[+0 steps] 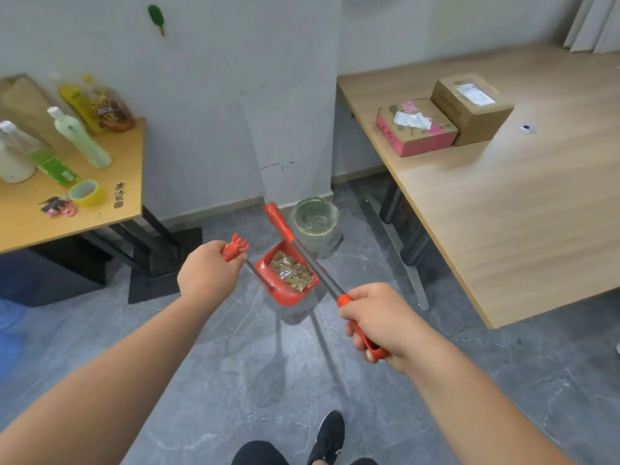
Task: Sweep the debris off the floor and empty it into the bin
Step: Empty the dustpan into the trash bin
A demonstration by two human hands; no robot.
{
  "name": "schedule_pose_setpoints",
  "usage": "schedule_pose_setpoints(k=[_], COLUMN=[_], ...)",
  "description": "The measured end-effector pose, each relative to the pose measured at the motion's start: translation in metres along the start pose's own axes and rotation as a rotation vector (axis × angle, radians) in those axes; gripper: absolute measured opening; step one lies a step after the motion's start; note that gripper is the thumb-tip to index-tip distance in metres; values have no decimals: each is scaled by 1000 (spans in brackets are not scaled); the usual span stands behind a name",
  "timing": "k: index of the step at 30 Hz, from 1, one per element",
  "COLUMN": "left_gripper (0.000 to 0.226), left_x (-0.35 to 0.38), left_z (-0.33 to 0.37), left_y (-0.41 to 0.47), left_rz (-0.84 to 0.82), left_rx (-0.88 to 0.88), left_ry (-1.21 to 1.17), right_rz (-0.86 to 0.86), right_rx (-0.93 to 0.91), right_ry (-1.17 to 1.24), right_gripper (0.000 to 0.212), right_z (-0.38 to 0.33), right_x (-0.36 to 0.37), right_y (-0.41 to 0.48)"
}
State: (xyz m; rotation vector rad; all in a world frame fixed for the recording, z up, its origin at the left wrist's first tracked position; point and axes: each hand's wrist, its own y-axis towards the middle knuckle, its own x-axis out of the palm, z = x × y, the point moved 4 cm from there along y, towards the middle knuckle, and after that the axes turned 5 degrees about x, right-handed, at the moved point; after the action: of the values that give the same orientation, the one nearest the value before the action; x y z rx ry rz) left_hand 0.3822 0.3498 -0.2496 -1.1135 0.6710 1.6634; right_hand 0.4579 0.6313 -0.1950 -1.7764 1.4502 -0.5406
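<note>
My left hand grips the red handle top of a long-handled red dustpan. The pan hangs above the grey floor and holds a heap of brown debris with scraps of white paper. My right hand is closed on the red grip of the broom. Its grey shaft crosses over the pan's right side, and its red brush head points toward the wall. The bin, lined with a clear bag, stands on the floor just beyond the pan, by the wall corner.
A wooden table at the left carries several bottles, a tape roll and small pink items. A larger wooden table on the right holds two cardboard boxes. My black shoe shows at the bottom. Dark table legs stand on both sides.
</note>
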Motion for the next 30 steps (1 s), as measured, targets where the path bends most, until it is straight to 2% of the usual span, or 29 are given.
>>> schedule_pose_setpoints(k=[11, 24, 30], left_gripper=[29, 28, 29], left_x=[-6, -54, -38], left_z=[43, 75, 84], left_y=[73, 211, 246], left_rz=[1, 94, 74], left_rx=[80, 329, 525], left_ry=[2, 53, 247], right_rz=[41, 227, 290], right_rx=[-2, -70, -42], right_ry=[68, 123, 230], right_gripper=[11, 15, 6], right_z=[-44, -126, -135], right_x=[-31, -25, -20], right_y=[30, 93, 144])
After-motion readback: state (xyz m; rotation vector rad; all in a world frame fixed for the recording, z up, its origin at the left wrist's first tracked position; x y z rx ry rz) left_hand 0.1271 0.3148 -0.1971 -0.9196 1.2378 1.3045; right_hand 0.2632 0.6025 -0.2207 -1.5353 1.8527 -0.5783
